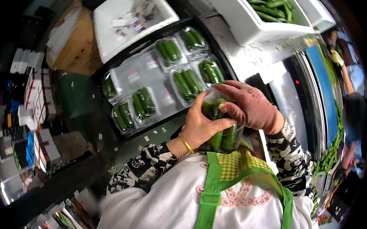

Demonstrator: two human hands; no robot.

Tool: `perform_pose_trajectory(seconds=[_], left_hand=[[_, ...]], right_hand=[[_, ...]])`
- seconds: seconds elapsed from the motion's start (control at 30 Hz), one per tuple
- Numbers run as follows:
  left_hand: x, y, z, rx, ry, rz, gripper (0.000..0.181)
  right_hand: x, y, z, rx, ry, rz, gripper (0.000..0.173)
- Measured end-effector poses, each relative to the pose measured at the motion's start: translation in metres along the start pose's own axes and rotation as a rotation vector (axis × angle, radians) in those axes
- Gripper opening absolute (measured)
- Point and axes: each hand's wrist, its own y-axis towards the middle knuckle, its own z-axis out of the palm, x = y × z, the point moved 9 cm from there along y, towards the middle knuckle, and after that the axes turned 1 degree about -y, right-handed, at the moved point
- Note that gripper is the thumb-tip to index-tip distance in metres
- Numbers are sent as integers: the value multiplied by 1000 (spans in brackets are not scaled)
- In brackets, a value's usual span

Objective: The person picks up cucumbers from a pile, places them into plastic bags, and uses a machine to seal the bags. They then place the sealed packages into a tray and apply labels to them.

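My bare left hand [201,124] and my right hand [251,105], in a reddish-brown glove, hold a plastic-wrapped pack of cucumbers [224,139] close to my apron. The left thumb and the gloved fingers press on its upper part, and both hands cover some of the pack. Just beyond my hands lies a black crate [168,115] with a clear plastic layer inside. Several wrapped cucumber packs [187,84] sit in it, in groups at its right and its near left side. Small printed labels [166,95] show in the crate.
A white foam box [103,40] with printed packets stands beyond the crate, beside a cardboard box [78,53]. Another foam box [245,31] holds loose cucumbers at the upper right. A metal-edged machine [298,98] and a blue conveyor belt [322,90] run along the right. Other people work past it.
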Motion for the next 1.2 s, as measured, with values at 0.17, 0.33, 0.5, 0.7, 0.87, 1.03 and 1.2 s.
perform_pose_trajectory(seconds=[0.17, 0.33, 0.5, 0.7, 0.87, 1.03, 1.2], left_hand=[[5, -6, -20, -13, 21, 2, 85], [-10, -3, -69, -229, -46, 11, 94], [3, 6, -128, -473, -318, 40, 89], [61, 7, -192, -392, -381, -168, 73], [40, 8, -233, -377, 955, 101, 21], [81, 2, -207, 253, 1376, 338, 20], [81, -15, -219, 200, 1300, 418, 20]], right_hand=[[-11, 25, 24, 240, 162, 209, 58], [-44, 24, 30, -35, 658, 444, 80], [-23, 30, 122, 38, 1138, 640, 113], [-36, 65, 176, -16, 1380, 614, 75], [-58, 75, 185, -191, 1368, 542, 62], [-80, 90, 223, -296, 821, 468, 115], [-84, 86, 250, -192, 629, 539, 118]])
